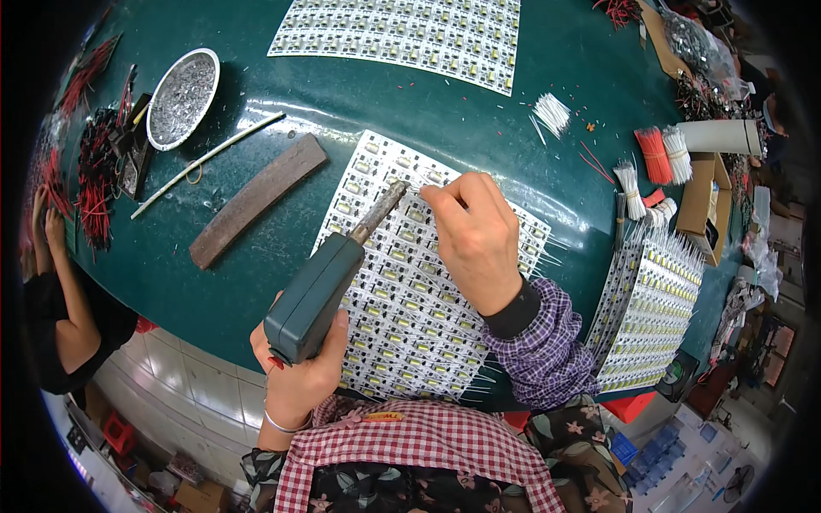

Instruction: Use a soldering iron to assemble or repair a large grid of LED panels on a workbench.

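My left hand is wrapped round the dark green body of a soldering gun. Its metal barrel slants up and right, and its tip rests at the upper part of a white circuit board panel with rows of small yellow LEDs. Beside that tip, my right hand pinches a thin white wire, only partly visible, against the panel. Thin white wires stick out past the panel's right and lower edges. Where the wire meets the board is too small to make out.
Left stand a curved brown bar, a thin rod and a white bowl of metal bits. Another panel lies far off. Right are loose white wires, wire bundles and stacked panels. Another person's arms show at left.
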A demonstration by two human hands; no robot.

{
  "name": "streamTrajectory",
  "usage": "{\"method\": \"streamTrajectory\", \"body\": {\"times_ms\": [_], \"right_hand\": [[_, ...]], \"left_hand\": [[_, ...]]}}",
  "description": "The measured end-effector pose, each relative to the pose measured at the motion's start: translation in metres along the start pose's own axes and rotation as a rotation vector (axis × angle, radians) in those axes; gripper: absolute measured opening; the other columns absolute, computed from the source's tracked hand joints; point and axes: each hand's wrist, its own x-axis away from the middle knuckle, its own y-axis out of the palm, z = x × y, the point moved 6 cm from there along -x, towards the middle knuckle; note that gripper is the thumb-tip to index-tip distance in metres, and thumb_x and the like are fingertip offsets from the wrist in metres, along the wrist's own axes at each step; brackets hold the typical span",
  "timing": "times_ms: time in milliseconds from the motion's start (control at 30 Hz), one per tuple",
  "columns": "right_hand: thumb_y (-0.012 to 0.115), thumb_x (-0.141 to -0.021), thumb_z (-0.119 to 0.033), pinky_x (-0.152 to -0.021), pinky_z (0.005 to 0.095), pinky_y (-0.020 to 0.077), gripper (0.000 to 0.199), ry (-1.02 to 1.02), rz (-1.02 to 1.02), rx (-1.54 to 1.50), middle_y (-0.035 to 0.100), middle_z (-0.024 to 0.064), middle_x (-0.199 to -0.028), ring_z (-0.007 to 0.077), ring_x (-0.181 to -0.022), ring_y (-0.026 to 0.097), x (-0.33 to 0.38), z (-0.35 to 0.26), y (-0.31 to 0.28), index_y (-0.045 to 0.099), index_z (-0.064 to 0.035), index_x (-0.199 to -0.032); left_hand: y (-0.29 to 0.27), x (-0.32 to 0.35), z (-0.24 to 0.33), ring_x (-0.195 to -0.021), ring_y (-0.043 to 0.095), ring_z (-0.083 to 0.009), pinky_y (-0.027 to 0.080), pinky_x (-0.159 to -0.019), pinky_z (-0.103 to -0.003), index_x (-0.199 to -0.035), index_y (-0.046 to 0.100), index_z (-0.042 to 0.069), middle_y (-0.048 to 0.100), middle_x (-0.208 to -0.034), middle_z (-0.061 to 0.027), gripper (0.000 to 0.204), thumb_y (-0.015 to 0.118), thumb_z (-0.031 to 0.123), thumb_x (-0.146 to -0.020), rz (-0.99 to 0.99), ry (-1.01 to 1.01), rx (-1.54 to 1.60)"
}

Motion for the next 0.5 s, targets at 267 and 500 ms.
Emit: {"method": "streamTrajectory", "body": {"times_ms": [267, 500], "right_hand": [[0.066, -0.066, 0.006, -0.057, 0.0331, 0.0487, 0.025, -0.039, -0.021, 0.031, 0.052, 0.0074, -0.080, 0.0220, -0.075, 0.056, -0.001, -0.003, -0.001, 0.067, 0.0004, -0.091], [0.066, -0.067, 0.007, -0.057, 0.0332, 0.0487, 0.025, -0.037, -0.020, 0.033, 0.052, 0.0075, -0.080, 0.0222, -0.075, 0.056, -0.001, -0.003, -0.002, 0.067, 0.0001, -0.090]], "left_hand": [[-0.004, 0.006, -0.002, -0.059, 0.064, -0.0178, 0.049, -0.057, -0.029, -0.092, 0.071, -0.001, 0.070, -0.081, -0.0079, 0.014, 0.076, 0.004, -0.079, 0.038, -0.052, 0.013], [-0.004, 0.010, 0.000, -0.058, 0.063, -0.0168, 0.049, -0.057, -0.029, -0.091, 0.072, 0.001, 0.070, -0.079, -0.0064, 0.014, 0.077, 0.006, -0.079, 0.055, -0.002, -0.073]]}}
